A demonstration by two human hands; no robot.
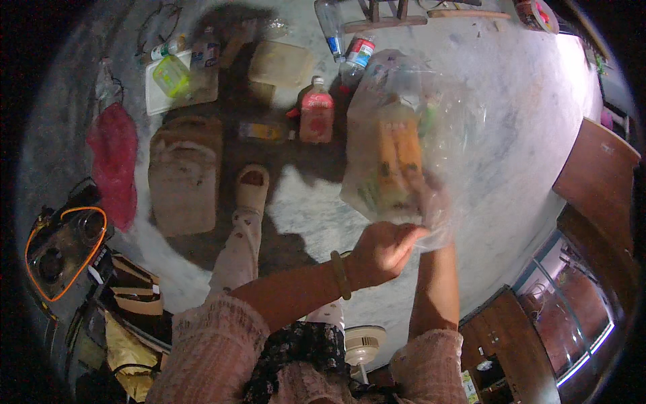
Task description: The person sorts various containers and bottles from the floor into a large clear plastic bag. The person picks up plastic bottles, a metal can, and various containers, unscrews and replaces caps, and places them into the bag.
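Observation:
My left hand (386, 252), with a bangle on its wrist, pinches the rim of a clear plastic bag (361, 166). My right hand (429, 192) is inside the bag, blurred behind the film, and reaches towards an orange packet (398, 146). Whether its fingers grip the packet cannot be told. Green items show faintly beside the packet. Left of the bag a bottle with a pink-red label (316, 113) stands or lies on the floor; the view does not settle which. A clear bottle with a red and blue label (357, 55) touches or nearly touches the bag's upper left.
On the floor to the left are a beige plastic lid or board (184, 202), a pink bag (115, 161), a yellow-green bottle (171, 76) on a white tray (151, 96) and a beige container (280, 63). Wooden furniture (595, 166) stands at the right, a gas stove (55, 257) at the far left.

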